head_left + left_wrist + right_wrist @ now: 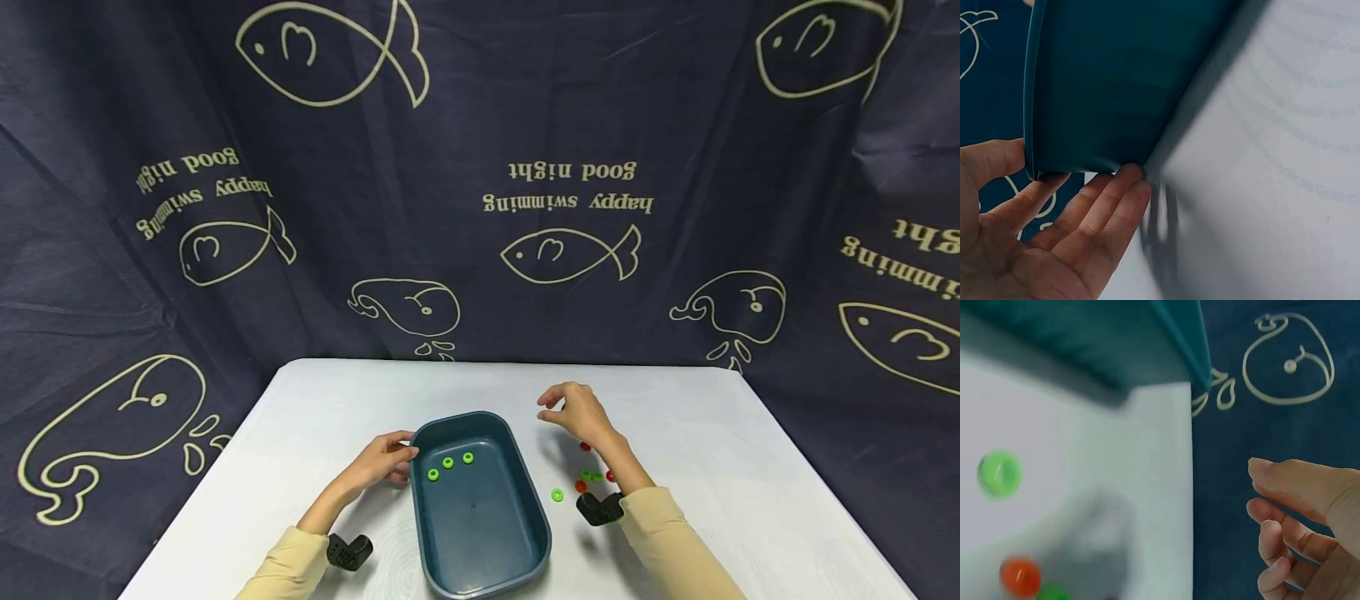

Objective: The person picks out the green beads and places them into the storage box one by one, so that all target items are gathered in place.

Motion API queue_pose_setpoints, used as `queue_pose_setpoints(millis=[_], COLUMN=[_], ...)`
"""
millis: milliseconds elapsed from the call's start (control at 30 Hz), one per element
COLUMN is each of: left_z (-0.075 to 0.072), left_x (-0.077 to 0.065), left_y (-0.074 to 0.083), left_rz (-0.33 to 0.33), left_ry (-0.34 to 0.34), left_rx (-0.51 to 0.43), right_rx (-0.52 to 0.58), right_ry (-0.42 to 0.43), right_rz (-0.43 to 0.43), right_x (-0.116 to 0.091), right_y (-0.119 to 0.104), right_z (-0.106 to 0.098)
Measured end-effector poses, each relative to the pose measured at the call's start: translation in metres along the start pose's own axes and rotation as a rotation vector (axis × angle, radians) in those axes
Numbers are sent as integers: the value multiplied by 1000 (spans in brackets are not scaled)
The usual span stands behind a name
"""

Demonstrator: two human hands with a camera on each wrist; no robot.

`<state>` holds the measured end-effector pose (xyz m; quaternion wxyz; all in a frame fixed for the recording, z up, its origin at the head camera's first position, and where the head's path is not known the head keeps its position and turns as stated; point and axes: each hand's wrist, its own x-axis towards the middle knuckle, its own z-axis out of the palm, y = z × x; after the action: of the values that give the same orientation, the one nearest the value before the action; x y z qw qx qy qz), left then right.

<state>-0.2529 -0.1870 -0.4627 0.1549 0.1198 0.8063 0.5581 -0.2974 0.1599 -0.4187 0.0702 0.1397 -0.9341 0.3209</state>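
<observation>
A dark teal rectangular plastic tray (474, 533) stands on the table with three small green rings (447, 462) lying inside toward its far end. My left hand (386, 458) holds the tray's far left corner; in the left wrist view its thumb (1000, 159) is at the rim and its fingers (1094, 215) lie against the outer wall. Right of the tray, my right hand (581, 412) hovers over the table. Its thumb (1294, 481) and bent fingers (1291, 531) stand apart with nothing visible between them.
Loose green rings (557, 495) and red pieces (581, 486) lie on the white table (345, 392) under and beside the right forearm. A black wrist camera (349, 552) sits on the left wrist, another (600, 508) on the right. A dark printed curtain (465, 167) hangs behind.
</observation>
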Motion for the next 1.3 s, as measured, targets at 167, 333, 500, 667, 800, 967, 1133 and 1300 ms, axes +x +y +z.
queue_pose_setpoints(millis=[167,333,500,667,800,967,1133,1300], left_z=[-1,-1,-2,-1,-1,0,0,0], left_x=[-1,-1,-1,-1,-1,-1,0,0], left_y=[-1,-1,-1,-3,-3,-3,-1,1], left_rz=[2,6,8,8,10,1,-7,-5], left_ry=[-1,2,0,-2,-7,-1,3,-2], left_rx=[-8,-4,1,-3,-7,-4,5,5], right_rx=[-15,-21,-25,-28,-27,-31,-22,-22], right_ry=[2,6,8,7,4,10,8,19], right_rz=[39,69,100,141,153,177,201,202], right_x=[-10,-20,-32,-44,-52,-59,-64,-68], right_y=[22,40,55,68,78,86,91,95], right_z=[-7,-11,-12,-11,-9,-7,-5,-4])
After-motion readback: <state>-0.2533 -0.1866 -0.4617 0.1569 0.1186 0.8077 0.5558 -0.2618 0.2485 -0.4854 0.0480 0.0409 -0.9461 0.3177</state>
